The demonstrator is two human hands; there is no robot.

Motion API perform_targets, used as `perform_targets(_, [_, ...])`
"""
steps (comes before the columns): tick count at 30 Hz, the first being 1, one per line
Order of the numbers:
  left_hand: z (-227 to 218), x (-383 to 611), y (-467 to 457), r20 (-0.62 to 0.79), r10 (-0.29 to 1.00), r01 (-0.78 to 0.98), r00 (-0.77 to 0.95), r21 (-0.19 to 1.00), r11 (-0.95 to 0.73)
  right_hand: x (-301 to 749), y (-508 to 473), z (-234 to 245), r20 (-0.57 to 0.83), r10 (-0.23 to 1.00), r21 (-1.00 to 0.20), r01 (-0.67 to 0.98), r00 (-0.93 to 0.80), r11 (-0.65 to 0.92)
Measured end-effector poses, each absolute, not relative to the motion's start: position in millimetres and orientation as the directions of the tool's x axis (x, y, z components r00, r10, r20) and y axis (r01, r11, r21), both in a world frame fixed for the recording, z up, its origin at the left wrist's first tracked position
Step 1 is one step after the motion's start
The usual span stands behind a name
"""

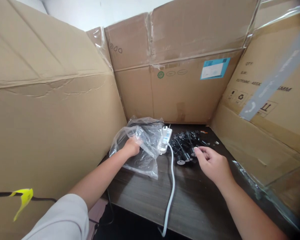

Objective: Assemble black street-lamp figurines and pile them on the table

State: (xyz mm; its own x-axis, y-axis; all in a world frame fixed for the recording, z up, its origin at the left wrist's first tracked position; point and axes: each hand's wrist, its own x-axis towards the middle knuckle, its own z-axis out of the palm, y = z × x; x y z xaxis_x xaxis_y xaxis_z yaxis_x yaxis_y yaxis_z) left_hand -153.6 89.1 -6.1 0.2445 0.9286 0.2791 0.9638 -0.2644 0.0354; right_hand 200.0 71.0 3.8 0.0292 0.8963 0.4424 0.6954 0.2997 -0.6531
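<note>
My left hand (pixel 133 146) is closed on a clear plastic bag (pixel 150 146), its fingers partly covered by the crumpled film. The bag lies spread on the dark table, its mouth hard to make out. To the right sits a pile of black cylindrical parts (pixel 181 148), several with thin rods and pale round ends. At the pile's right edge, my right hand (pixel 213 163) pinches one black cylindrical part (pixel 193 153) between thumb and fingers. Its far side is hidden among the others.
A white power strip (pixel 166 138) stands between bag and pile, its thick white cable (pixel 173 180) running over the table's front edge. Tall cardboard walls (pixel 180 96) enclose the dark wooden table (pixel 150 193) on three sides. A small orange item (pixel 204 132) lies behind the pile.
</note>
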Motion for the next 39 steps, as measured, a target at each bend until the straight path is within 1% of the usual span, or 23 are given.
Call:
perform_targets(2, [-5, -154, 90, 0.284, 0.919, 0.955, 0.273, 0.038, -0.295, 200, 71, 4, 0.442, 0.896, -0.655, 0.694, 0.030, 0.300])
perform_targets(5, [-2, -160, 81, 0.328, 0.892, 0.933, 0.311, 0.075, -0.353, 200, 70, 5, 0.438, 0.898, -0.658, 0.692, 0.031, 0.297])
perform_targets(8, [0, -167, 62, 0.409, 0.855, 0.902, 0.318, 0.147, -0.406, 199, 68, 6, 0.445, 0.895, -0.653, 0.692, 0.024, 0.307])
perform_targets(13, [7, -174, 16, 0.520, 0.811, 0.836, 0.268, 0.292, -0.464, 196, 64, 7, 0.464, 0.886, -0.641, 0.691, 0.004, 0.333])
perform_targets(14, [8, -174, 7, 0.535, 0.808, 0.815, 0.248, 0.336, -0.473, 195, 64, 7, 0.467, 0.884, -0.640, 0.690, 0.000, 0.338])
perform_targets(16, [8, -174, -11, 0.568, 0.808, 0.739, 0.154, 0.477, -0.476, 194, 62, 7, 0.473, 0.881, -0.639, 0.687, -0.006, 0.348])
perform_targets(18, [7, -173, -25, 0.584, 0.812, 0.607, -0.019, 0.652, -0.454, 193, 62, 6, 0.478, 0.878, -0.635, 0.684, -0.015, 0.358])
perform_targets(20, [7, -169, -36, 0.541, 0.817, 0.423, -0.199, 0.799, -0.427, 192, 61, 4, 0.484, 0.874, -0.630, 0.679, -0.037, 0.378])
perform_targets(22, [11, -160, -42, 0.472, 0.825, 0.189, -0.312, 0.882, -0.433, 190, 59, 2, 0.499, 0.864, -0.624, 0.661, -0.072, 0.416])
perform_targets(24, [18, -147, -46, 0.405, 0.850, -0.044, -0.338, 0.895, -0.444, 188, 55, 1, 0.520, 0.845, -0.621, 0.624, -0.125, 0.474])
perform_targets(25, [22, -138, -47, 0.372, 0.869, -0.142, -0.326, 0.890, -0.434, 186, 53, 2, 0.527, 0.836, -0.624, 0.596, -0.157, 0.505])
perform_targets(27, [28, -119, -49, 0.288, 0.921, -0.291, -0.261, 0.887, -0.360, 181, 45, 3, 0.508, 0.829, -0.657, 0.517, -0.234, 0.549])
perform_targets(28, [29, -109, -49, 0.240, 0.946, -0.342, -0.218, 0.889, -0.304, 178, 41, 3, 0.477, 0.832, -0.690, 0.465, -0.283, 0.554])
perform_targets(30, [27, -89, -49, 0.143, 0.981, -0.397, -0.130, 0.899, -0.183, 171, 32, 5, 0.369, 0.836, -0.785, 0.346, -0.407, 0.515])
perform_targets(32, [21, -70, -48, 0.064, 0.996, -0.424, -0.066, 0.901, -0.086, 163, 24, 7, 0.253, 0.803, -0.880, 0.217, -0.539, 0.423])
perform_targets(34, [13, -55, -47, 0.005, 0.999, -0.455, -0.037, 0.890, -0.021, 158, 18, 9, 0.186, 0.751, -0.941, 0.105, -0.634, 0.322])
perform_targets(37, [3, -38, -46, -0.048, 0.999, -0.497, -0.013, 0.867, 0.035, 153, 12, 10, 0.153, 0.706, -0.977, -0.001, -0.691, 0.212])
perform_targets(39, [-2, -31, -45, -0.071, 0.997, -0.516, -0.015, 0.855, 0.052, 151, 9, 8, 0.121, 0.722, -0.990, -0.027, -0.682, 0.140])
